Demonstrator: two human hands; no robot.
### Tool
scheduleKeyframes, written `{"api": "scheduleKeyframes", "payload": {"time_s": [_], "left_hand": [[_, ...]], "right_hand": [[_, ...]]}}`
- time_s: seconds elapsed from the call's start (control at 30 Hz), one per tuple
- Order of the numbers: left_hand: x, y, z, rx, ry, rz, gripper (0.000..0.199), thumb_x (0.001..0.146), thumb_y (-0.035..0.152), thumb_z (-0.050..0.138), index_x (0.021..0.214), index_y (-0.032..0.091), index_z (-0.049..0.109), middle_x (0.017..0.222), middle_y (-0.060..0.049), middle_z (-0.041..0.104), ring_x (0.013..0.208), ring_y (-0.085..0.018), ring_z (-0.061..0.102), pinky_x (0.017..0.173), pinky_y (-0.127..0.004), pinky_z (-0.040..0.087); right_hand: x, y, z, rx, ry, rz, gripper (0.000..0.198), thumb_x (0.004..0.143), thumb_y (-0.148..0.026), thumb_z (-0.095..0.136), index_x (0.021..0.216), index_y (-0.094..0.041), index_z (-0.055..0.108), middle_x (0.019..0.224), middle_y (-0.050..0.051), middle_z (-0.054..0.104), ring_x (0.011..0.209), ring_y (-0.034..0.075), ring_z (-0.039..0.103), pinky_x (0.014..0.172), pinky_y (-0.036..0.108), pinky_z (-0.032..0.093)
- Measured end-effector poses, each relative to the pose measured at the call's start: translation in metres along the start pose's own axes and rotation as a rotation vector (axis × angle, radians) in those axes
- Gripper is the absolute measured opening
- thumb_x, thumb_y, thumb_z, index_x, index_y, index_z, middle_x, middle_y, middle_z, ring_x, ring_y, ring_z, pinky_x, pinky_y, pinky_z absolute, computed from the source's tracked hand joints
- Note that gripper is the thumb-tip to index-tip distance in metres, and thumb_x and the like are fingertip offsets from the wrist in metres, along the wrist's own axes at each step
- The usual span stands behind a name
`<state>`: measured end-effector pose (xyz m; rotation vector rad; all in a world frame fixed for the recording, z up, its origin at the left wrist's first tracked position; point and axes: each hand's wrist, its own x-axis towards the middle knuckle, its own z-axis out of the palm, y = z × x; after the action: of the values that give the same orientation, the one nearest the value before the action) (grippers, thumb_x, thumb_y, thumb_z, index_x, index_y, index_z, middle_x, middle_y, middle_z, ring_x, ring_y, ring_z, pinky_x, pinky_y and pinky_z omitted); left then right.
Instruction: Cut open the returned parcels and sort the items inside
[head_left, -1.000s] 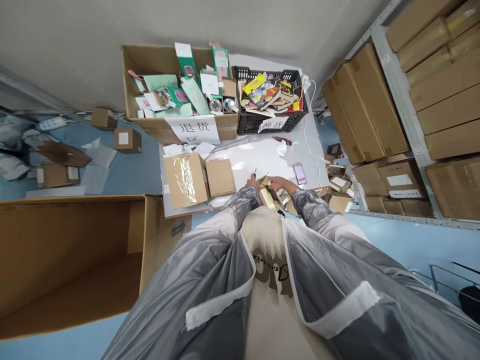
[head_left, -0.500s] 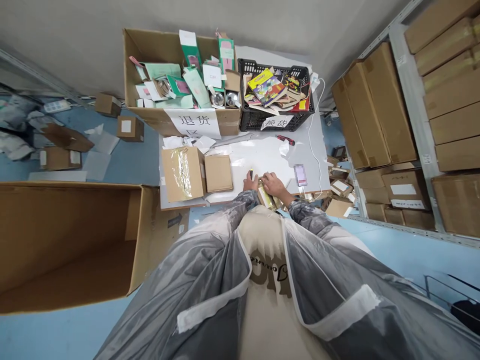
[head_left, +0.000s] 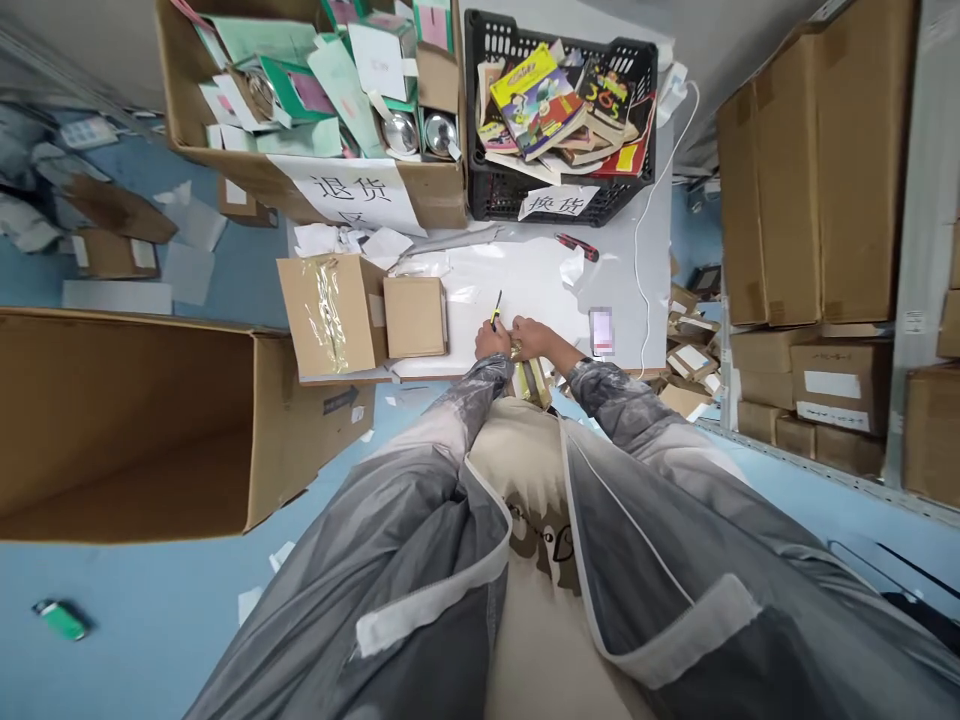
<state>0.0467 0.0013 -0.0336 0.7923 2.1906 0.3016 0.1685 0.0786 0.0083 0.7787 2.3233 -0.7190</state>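
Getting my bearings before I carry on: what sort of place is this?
Probably a stockroom that handles returned goods. The Chinese sign on the carton of green boxes reads returns, the other sign, on the black crate, reads exchange, and brown cartons are stacked on the metal rack at right.

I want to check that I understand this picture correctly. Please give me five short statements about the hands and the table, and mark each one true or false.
1. The left hand holds a yellow tool. True.
2. The red cutter is in the right hand. False: it lies on the table, apart from both hands.
3. A taped box is close to the right hand. True.
4. The crate is filled with green packets. False: it holds books.
5. The phone lies to the right of both hands. True.
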Motion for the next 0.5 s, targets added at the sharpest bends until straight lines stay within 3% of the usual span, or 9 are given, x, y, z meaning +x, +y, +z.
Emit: {"api": "scheduleKeyframes", "payload": {"time_s": [0.1, 0.27, 0.5], "left_hand": [[-0.002, 0.006, 0.002, 0.057, 0.064, -0.052, 0.057, 0.136, 0.043, 0.032, 0.164, 0.023, 0.077, 0.16, -0.02, 0.082, 0.148, -0.036, 0.078, 0.115, -0.044, 0.061], [-0.006, 0.008, 0.005, 0.16, 0.116, -0.104, 0.059, 0.136, 0.04, 0.029, 0.161, 0.024, 0.081, 0.155, -0.019, 0.085, 0.142, -0.036, 0.082, 0.109, -0.042, 0.062], [-0.006, 0.014, 0.003, 0.227, 0.142, -0.184, 0.065, 0.137, 0.038, 0.025, 0.155, 0.02, 0.084, 0.154, -0.02, 0.085, 0.132, -0.035, 0.088, 0.105, -0.04, 0.064]], "right_hand": [[0.001, 0.001, 0.013, 0.077, 0.065, 0.013, 0.039, 0.103, -0.041, 0.098, 0.129, -0.013, 0.092, 0.16, 0.023, 0.067, 0.138, 0.041, 0.067, 0.113, 0.044, 0.062], [-0.011, -0.009, 0.045, 0.264, 0.26, 0.061, 0.032, 0.109, -0.031, 0.087, 0.137, -0.017, 0.09, 0.162, 0.022, 0.068, 0.145, 0.042, 0.06, 0.126, 0.051, 0.059], [-0.018, -0.019, 0.061, 0.355, 0.277, 0.053, 0.023, 0.115, -0.027, 0.08, 0.132, -0.018, 0.094, 0.164, 0.023, 0.067, 0.146, 0.047, 0.056, 0.132, 0.06, 0.053]]}}
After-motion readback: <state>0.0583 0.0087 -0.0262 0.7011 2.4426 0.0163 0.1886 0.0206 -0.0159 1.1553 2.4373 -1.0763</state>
